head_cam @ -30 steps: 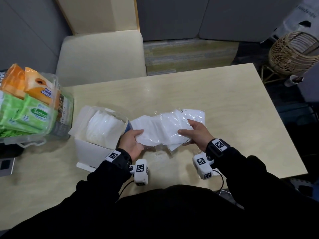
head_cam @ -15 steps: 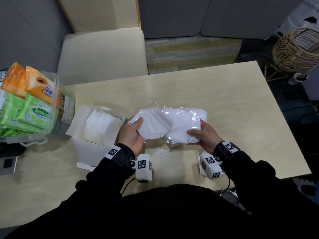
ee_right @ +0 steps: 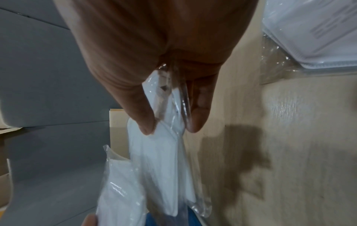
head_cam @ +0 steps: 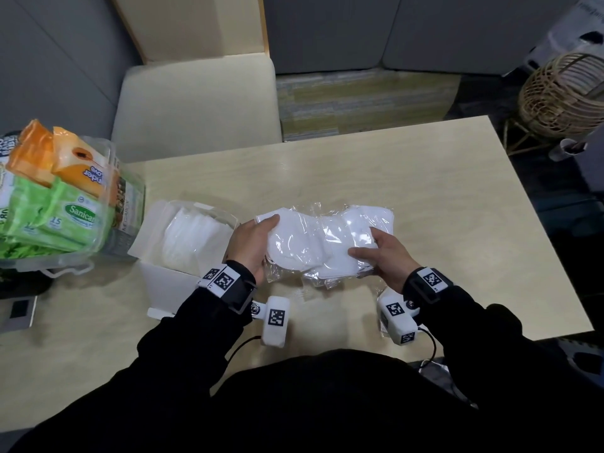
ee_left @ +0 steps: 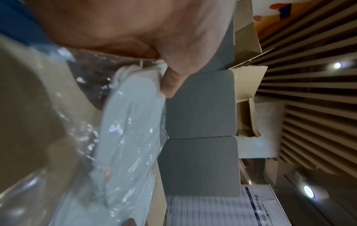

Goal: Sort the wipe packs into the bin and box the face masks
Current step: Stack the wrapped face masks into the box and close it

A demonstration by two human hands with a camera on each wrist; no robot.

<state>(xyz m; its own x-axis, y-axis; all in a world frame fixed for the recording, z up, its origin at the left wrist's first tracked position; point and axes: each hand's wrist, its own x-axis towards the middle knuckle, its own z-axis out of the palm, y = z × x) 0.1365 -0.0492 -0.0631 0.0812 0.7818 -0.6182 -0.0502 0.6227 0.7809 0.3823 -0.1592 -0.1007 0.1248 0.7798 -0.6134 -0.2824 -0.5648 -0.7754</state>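
Observation:
A bundle of white face masks (head_cam: pixel 313 243) in clear plastic wrappers hangs just above the table in front of me. My left hand (head_cam: pixel 253 245) grips its left end, thumb on top, and my right hand (head_cam: pixel 380 256) pinches its right end. The left wrist view shows the masks (ee_left: pixel 133 126) under my thumb (ee_left: pixel 172 82). In the right wrist view thumb and fingers (ee_right: pixel 146 122) pinch the wrapped masks (ee_right: pixel 154 165). An open white box (head_cam: pixel 183 253) holding more masks stands left of my left hand. Further left, a clear bin (head_cam: pixel 129 204) holds green and orange wipe packs (head_cam: pixel 62 214).
A cream chair (head_cam: pixel 196 106) stands behind the wooden table (head_cam: pixel 359 171). A wicker basket (head_cam: pixel 562 93) sits on the floor at the far right. A small grey device (head_cam: pixel 19 310) lies at the table's left edge. Cardboard boxes (ee_left: pixel 249 91) stand behind grey cushions.
Both hands have lifted the mask bundle slightly and spread it wider. The left hand has shifted its hold on the left end, and the right hand has moved right.

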